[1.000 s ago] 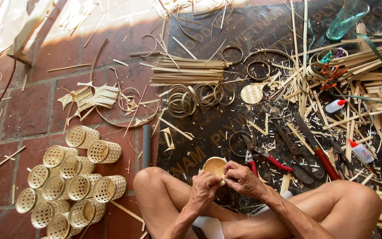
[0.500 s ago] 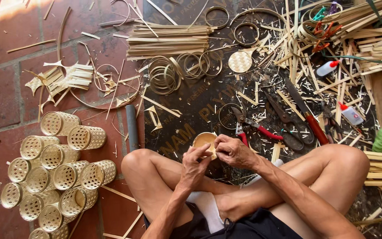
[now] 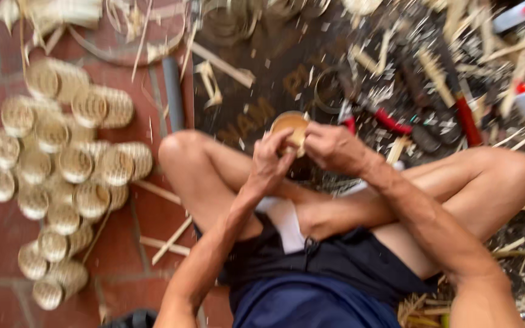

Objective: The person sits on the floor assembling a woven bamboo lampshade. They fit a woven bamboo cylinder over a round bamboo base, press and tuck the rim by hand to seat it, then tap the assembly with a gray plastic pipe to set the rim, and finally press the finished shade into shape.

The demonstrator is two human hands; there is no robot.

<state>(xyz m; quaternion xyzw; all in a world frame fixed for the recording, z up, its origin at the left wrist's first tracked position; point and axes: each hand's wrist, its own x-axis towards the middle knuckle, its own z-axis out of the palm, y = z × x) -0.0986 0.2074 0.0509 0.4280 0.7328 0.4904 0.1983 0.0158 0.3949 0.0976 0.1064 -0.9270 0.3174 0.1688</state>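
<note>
Both the left hand (image 3: 270, 161) and right hand (image 3: 334, 147) still grip the small round basket (image 3: 290, 126), fingers closed; the view has tipped nearer, finished baskets (image 3: 68, 170) left.

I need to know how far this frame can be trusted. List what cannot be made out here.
- Round woven piece, head view: the left hand and right hand cover its near side.
- Small baskets, head view: motion blur hides the weave.
- Red-handled tool, head view: blurred, so its kind is unclear.
- Bottle, head view: cut off by the top edge.
</note>
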